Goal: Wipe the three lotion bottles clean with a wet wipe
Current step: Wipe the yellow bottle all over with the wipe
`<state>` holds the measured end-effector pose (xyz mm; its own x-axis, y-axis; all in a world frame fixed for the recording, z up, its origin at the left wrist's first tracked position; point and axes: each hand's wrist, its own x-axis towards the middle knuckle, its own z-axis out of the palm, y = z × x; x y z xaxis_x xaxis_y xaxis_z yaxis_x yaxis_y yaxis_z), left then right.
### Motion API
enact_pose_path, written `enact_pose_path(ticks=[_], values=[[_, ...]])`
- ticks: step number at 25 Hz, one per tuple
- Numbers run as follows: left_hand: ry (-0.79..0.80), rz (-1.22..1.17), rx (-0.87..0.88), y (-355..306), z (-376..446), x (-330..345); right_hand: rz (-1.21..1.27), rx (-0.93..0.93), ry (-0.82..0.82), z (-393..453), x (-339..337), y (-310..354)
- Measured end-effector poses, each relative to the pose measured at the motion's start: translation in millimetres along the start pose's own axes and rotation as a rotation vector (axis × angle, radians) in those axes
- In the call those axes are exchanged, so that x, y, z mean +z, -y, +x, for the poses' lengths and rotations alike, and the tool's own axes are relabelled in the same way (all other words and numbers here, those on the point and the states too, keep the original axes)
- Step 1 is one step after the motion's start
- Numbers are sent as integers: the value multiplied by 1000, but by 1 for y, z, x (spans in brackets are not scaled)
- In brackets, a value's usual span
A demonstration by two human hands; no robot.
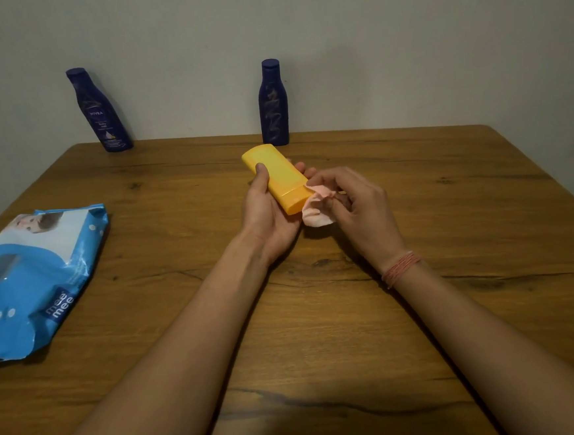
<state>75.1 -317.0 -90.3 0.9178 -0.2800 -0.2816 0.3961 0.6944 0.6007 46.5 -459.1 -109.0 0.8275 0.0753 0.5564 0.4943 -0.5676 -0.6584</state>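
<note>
We hold the yellow bottle (277,177) above the desk (449,204), left hand (267,215) grip curled round it. Right hand (357,208) grip pinches a crumpled pinkish wipe (316,211) against its cap end. Bottle is plain, glossy, tilted.

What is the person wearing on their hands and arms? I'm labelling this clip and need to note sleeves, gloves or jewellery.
Both forearms are bare up to the bottom edge of the picture, with no sleeves in view. The left hand and the right hand wear no gloves, and no rings show. The only thing worn is a band of thin pinkish-red thread wound several times round the right wrist.
</note>
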Motion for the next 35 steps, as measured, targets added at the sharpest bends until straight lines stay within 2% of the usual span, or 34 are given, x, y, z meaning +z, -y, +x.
enact_pose_path(ticks=[5,11,15,20,24,29,31,33,35], values=[[-4,84,-44,5,-3,4,-65,-18,15,0,4,2],[-17,7,10,-1,3,-3,-26,-27,-3,-1,0,0],[-14,120,-18,5,-1,2,-66,-17,25,0,5,4],[-39,36,42,0,8,-6,-67,-44,-10,-2,3,0],[2,59,-5,5,5,-2,-55,-49,49,-1,6,3],[-18,25,67,2,13,-8,-16,-37,17,-2,2,0],[-25,24,98,0,15,-12,-4,22,-43,-1,0,-2],[-5,106,115,1,14,-12,57,125,-150,3,-5,-4],[47,275,122,5,12,-8,92,79,-172,3,-7,0]])
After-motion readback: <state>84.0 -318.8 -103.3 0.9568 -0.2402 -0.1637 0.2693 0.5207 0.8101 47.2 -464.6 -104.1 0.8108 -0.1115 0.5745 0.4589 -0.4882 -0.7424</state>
